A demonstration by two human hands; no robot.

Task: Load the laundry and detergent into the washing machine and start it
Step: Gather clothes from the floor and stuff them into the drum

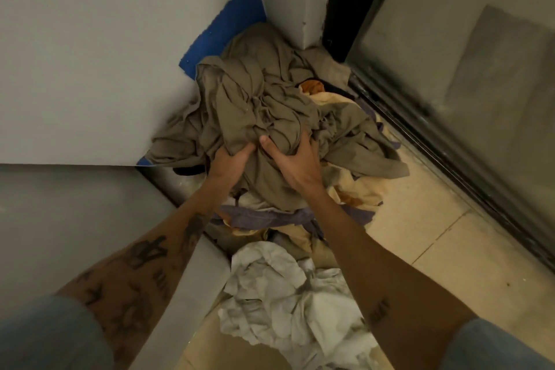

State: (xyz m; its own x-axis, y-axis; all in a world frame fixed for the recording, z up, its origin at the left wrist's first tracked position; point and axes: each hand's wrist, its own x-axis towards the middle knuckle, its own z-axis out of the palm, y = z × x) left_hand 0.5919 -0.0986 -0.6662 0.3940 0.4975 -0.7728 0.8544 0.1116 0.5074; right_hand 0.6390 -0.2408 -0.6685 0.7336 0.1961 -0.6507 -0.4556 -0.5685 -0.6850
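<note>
Two-handed, digs curled fingers into one bunched fold of olive-brown cloth: left hand from the left, right hand from the right, thumbs close together on top. Closes both sets of fingers tight round the fabric, tips sunk among the folds and mostly hidden. Turns the backs of both hands up toward the camera, wrists nearly straight, forearms reaching forward and down and converging on the heap. Dark tattoos along the left forearm, a small one on the right forearm, grey-blue sleeves at the bottom edge.

Thin, soft, heavily creased fabric in the grip, topping a laundry pile on the floor in a corner. Beneath and around it, a cream cloth and a dull purple cloth; nearer the camera, a crumpled white cloth. Pale floor tiles under the heap, a white wall on the left, a blue patch behind, a dark-framed glass door on the right.
</note>
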